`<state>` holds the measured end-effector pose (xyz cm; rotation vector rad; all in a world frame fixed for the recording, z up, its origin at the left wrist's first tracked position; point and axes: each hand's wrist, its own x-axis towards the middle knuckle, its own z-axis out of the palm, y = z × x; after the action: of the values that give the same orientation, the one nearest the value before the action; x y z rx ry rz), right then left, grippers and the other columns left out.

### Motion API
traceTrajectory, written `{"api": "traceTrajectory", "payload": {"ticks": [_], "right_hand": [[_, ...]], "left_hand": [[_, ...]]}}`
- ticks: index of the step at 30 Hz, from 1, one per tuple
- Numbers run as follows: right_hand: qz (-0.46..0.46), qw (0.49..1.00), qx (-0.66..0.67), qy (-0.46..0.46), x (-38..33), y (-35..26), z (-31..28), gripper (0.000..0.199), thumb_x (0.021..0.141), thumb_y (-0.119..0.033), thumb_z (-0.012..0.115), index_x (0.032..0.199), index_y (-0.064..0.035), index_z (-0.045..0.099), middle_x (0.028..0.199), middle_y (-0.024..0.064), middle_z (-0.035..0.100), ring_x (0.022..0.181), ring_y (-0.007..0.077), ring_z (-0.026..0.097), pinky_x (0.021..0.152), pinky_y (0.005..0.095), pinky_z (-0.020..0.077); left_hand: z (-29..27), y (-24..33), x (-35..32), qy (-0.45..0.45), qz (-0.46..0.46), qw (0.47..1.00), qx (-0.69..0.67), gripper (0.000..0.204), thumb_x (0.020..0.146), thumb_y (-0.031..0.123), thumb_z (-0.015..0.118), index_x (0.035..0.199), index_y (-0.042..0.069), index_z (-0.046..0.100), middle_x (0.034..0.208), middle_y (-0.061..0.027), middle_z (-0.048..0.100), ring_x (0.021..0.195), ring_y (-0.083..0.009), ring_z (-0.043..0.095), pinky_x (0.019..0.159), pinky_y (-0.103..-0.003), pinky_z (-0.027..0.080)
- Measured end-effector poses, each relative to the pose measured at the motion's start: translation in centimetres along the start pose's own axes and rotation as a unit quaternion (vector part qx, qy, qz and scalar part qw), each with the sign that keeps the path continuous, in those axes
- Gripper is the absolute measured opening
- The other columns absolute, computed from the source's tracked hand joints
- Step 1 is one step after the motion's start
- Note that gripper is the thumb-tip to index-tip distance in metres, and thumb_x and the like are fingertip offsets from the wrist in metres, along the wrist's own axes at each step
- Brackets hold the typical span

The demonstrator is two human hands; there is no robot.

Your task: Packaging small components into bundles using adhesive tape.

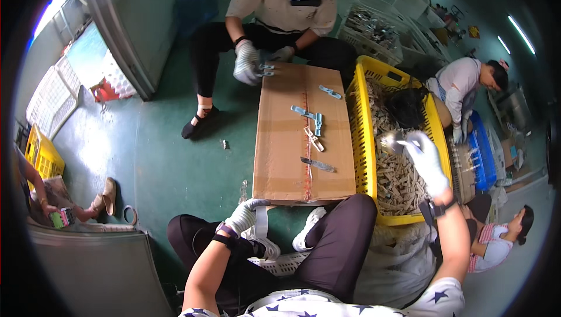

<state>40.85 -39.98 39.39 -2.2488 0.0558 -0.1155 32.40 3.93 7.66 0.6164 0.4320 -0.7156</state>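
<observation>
White-gloved, the right hand (426,164) grips a shiny thing (392,143) over the crate (363,147), seemingly mid-transfer, needing steadiness next; left hand (242,216), can't tell.

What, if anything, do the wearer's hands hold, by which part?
Right hand: a blurred shiny object, apparently by its right edge. Left hand: grip on grey strip unclear.

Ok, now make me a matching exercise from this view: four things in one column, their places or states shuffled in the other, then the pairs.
Column one
1. Wearer's left hand
2. Wearer's right hand
3. Cream clip
4. Large yellow crate

Column two
A. Lying on top of the cardboard box
B. Holding many small tan pieces
C. At the box's near left corner
D. Over the crate

Pairs: 1-C, 2-D, 3-A, 4-B
</observation>
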Motion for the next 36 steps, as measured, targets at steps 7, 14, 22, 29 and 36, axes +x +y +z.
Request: {"api": "traceTrajectory", "payload": {"ticks": [7,14,22,29,36], "right_hand": [[-0.039,0.978,-0.206,-0.015,19.3,7.8,15.0,0.017,0.082,-0.019,0.065,0.09,-0.0035,0.064,0.083,0.0151,0.068,0.075,0.0264,0.063,0.07,0.0383,0.0501],[-0.007,0.967,-0.236,0.091,23.2,16.6,21.0,0.04,0.084,-0.016,0.061,0.121,-0.0042,0.053,0.098,0.0174,0.068,0.091,0.0319,0.065,0.083,0.0415,0.0498],[-0.008,0.999,0.041,-0.005,15.1,15.5,18.3,0.075,0.084,-0.008,0.064,0.146,-0.0081,0.023,0.081,-0.0004,0.045,0.072,0.0136,0.042,0.072,0.0285,0.0439],[0.049,0.977,0.165,-0.124,-3.0,9.0,15.6,0.051,0.091,-0.005,0.059,0.138,-0.0014,0.041,0.093,0.0046,0.061,0.08,0.0118,0.058,0.077,0.0271,0.05],[0.121,0.857,0.489,0.112,-6.1,10.1,15.6,0.028,0.092,-0.007,0.059,0.12,-0.0056,0.058,0.093,0.008,0.067,0.075,0.0153,0.064,0.074,0.0294,0.0549]], "left_hand": [[-2.3,-0.8,-1.0,-0.015,0.146,0.941,0.306,0.044,0.078,-0.013,0.059,0.115,0.01,0.067,0.104,0.0012,0.067,0.096,-0.0118,0.059,0.093,-0.03,0.046],[0.5,-0.5,-2.0,0.001,0.16,0.88,0.447,0.042,0.083,-0.008,0.062,0.119,0.014,0.066,0.111,-0.0027,0.068,0.103,-0.0167,0.061,0.09,-0.032,0.049],[-0.4,-1.3,-1.2,0.025,0.113,0.93,0.349,0.032,0.088,0.001,0.061,0.116,0.013,0.068,0.109,-0.004,0.068,0.103,-0.0175,0.062,0.09,-0.032,0.049],[-3.0,-1.2,0.6,-0.052,0.2,0.889,0.409,0.057,0.071,-0.016,0.062,0.121,0.012,0.063,0.11,-0.0023,0.066,0.1,-0.017,0.061,0.09,-0.034,0.05],[-2.3,-1.2,-0.7,-0.024,0.198,0.943,0.266,0.032,0.083,-0.007,0.063,0.114,0.0,0.064,0.101,-0.0051,0.065,0.092,-0.0181,0.062,0.082,-0.035,0.053]]}}
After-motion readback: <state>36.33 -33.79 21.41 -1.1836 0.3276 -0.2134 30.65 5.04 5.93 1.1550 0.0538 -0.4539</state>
